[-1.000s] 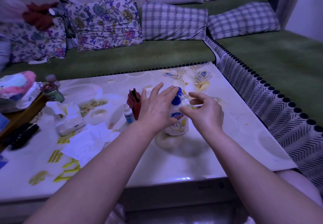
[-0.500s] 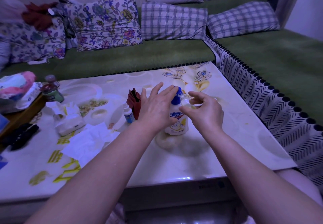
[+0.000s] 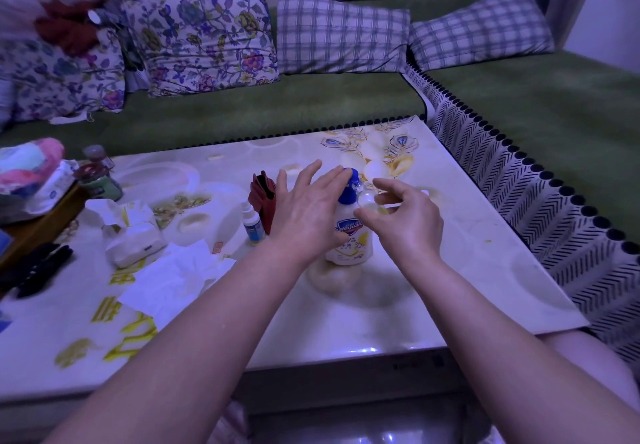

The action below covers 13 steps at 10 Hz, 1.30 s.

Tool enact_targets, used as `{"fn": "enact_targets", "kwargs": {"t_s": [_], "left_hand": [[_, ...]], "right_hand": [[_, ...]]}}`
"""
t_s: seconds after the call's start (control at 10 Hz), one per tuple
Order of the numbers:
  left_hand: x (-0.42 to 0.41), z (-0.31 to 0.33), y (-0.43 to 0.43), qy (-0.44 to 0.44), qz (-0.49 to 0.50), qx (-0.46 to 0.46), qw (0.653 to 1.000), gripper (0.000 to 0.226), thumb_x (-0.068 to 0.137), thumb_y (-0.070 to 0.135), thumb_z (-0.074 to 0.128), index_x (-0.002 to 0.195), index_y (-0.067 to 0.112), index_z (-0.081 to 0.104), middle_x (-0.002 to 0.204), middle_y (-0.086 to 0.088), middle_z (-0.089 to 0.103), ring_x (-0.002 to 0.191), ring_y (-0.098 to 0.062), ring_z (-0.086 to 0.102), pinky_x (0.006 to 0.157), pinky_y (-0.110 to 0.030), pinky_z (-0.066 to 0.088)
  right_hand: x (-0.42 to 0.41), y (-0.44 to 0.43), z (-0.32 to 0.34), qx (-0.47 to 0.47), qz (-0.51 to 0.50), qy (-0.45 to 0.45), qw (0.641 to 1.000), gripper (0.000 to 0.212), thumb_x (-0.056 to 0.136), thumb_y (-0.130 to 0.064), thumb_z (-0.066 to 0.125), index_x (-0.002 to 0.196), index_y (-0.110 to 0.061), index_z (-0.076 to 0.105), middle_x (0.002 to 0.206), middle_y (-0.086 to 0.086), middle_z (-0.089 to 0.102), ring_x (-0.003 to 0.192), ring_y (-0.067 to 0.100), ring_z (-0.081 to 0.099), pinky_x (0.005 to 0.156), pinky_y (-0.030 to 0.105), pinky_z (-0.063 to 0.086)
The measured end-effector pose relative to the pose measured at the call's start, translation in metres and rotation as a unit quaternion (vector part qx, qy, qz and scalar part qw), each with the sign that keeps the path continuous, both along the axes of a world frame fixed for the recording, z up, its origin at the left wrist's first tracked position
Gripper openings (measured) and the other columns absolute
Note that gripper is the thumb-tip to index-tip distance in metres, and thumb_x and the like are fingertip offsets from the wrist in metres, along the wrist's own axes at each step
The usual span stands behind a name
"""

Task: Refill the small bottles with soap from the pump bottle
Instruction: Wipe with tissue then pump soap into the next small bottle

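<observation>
Your left hand (image 3: 304,211) lies flat, fingers spread, on the blue pump head of the upright white plastic soap bottle (image 3: 349,235) mid-worktop (image 3: 450,270); your right hand (image 3: 405,221) pinches 1 small clear bottle (image 3: 367,198) upright at its spout, just right.

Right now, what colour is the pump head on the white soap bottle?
Blue: the pump head under the left hand, clearest in the head view.

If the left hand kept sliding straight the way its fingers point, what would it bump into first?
Probably nothing new: the left hand already rests its fingertips on the pump bottle at its blue pump head.
</observation>
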<state>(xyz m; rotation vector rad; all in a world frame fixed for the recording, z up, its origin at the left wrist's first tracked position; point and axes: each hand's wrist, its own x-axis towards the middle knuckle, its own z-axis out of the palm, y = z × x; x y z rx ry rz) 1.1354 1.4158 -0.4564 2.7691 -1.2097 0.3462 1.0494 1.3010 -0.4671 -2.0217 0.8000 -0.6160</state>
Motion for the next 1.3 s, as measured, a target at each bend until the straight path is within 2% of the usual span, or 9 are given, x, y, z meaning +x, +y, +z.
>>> {"fn": "enact_targets", "kwargs": {"t_s": [0.2,0.4,0.7,1.3], "left_hand": [[-0.004,-0.007,-0.001,-0.03,-0.009,0.0,0.999,0.088,0.075,0.046,0.069,0.147,0.03,0.021,0.152,0.015,0.028,0.144,-0.018,0.011,0.113,-0.055,0.003],[-0.005,0.0,-0.001,0.01,-0.002,-0.007,1.0,0.091,0.073,0.051,0.07,0.147,0.033,0.021,0.153,0.017,0.025,0.145,-0.018,0.003,0.114,-0.056,0.001],[-0.003,0.009,-0.002,0.026,0.0,-0.013,1.0,0.092,0.069,0.052,0.073,0.145,0.035,0.023,0.153,0.018,0.026,0.145,-0.016,0.005,0.113,-0.057,0.004],[-0.003,0.007,-0.001,0.037,-0.002,-0.013,0.999,0.097,0.069,0.048,0.076,0.147,0.033,0.019,0.155,0.016,0.023,0.145,-0.016,0.005,0.114,-0.057,0.005]], "right_hand": [[-0.003,0.001,-0.008,0.019,-0.004,-0.002,1.0,0.046,0.07,-0.035,0.074,0.115,-0.037,0.064,0.088,-0.017,0.064,0.079,0.004,0.059,0.078,0.023,0.04],[-0.003,0.001,-0.004,0.009,0.002,0.002,1.0,0.05,0.068,-0.033,0.076,0.116,-0.037,0.063,0.091,-0.016,0.065,0.083,0.005,0.061,0.082,0.026,0.043],[-0.003,-0.001,0.005,-0.001,0.004,-0.002,1.0,0.051,0.067,-0.033,0.078,0.115,-0.038,0.062,0.086,-0.017,0.062,0.087,0.007,0.064,0.088,0.031,0.046],[-0.001,-0.002,0.004,-0.002,0.003,-0.006,1.0,0.051,0.067,-0.034,0.078,0.115,-0.038,0.063,0.087,-0.017,0.063,0.084,0.006,0.063,0.082,0.027,0.044]]}}
